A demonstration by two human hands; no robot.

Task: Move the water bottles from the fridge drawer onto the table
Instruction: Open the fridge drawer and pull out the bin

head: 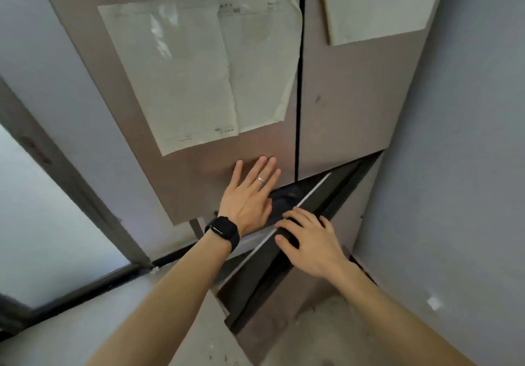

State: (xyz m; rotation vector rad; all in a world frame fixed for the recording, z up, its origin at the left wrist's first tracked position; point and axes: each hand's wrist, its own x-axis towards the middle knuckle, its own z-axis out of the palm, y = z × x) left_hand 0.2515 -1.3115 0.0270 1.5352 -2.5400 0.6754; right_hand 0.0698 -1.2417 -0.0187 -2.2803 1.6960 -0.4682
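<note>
Head-worn view, steeply downward, close upon the fridge drawer (319,196)

I can read no text from here. Above my left hand (248,198), two overlapping sheets are stuck to the fridge door (255,149). The left sheet (176,81) carries a small dark block of print at its lower right corner, and the right sheet (261,61) has faint marks along its top edge. Both are too blurred to make out. Well above my right hand (312,240), a third sheet (377,4) shows only a pale face. The watch (223,229) on my left wrist has a dark screen with a streak of glare, nothing legible.
</note>
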